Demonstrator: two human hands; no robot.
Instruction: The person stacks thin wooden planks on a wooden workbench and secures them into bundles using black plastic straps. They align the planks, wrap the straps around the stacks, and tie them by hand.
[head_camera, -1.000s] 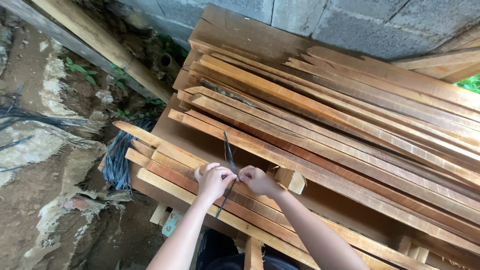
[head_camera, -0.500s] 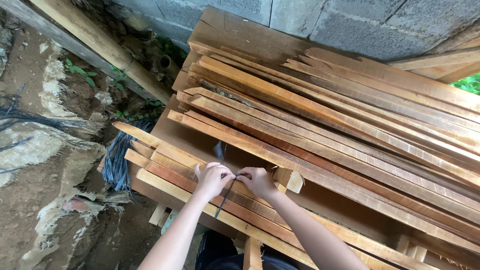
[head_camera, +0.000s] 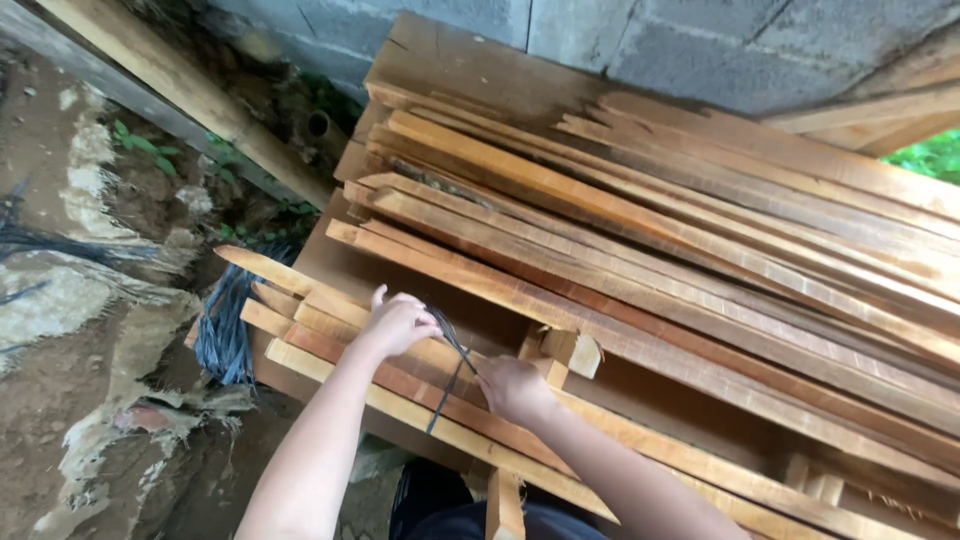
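Change: both hands have dropped lower on the slats than a second ago, and the wire now arches between them instead of standing up.
Left hand (head_camera: 398, 322): fingers closed on the wire (head_camera: 452, 358), resting on the near slats (head_camera: 330, 330).
Right hand (head_camera: 512, 386): pinched on the wire's other end, beside a small block (head_camera: 572, 350).
Meaning: the wire seems drawn tighter over the bundle.
Rest: the stack (head_camera: 650, 230) lies untouched.
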